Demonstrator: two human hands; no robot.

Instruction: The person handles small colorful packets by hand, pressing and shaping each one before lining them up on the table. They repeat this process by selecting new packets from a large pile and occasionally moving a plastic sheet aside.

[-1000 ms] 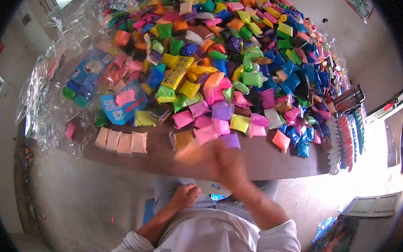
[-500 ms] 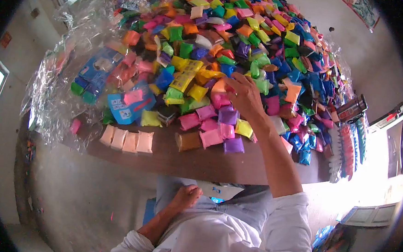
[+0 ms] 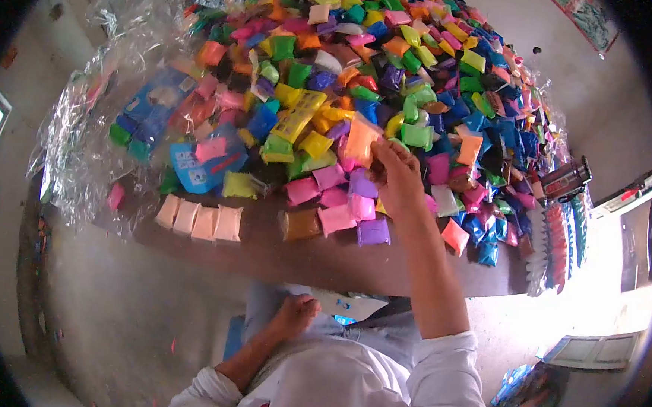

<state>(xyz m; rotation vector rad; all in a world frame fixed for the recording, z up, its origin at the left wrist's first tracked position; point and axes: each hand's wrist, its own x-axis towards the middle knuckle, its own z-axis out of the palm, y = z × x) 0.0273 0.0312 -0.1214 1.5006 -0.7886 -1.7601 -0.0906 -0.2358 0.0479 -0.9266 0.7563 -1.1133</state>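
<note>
My right hand is pinching a small orange packet by its edge, lifted just above the front of the heap. Beneath and beside that hand lie pink packets, a purple packet and a brown packet. My left hand rests on my lap, fingers curled into a fist, with nothing showing in it. To the left, a row of several pale peach packets lies along the table's front edge.
A large heap of coloured packets covers the brown table. Crumpled clear plastic lies at the left, near a blue printed pouch. Clear plastic strips hang at the right edge.
My right hand has drawn back toward me, bringing the orange packet up from the heap. My left hand stays on my lap, still curled.
</note>
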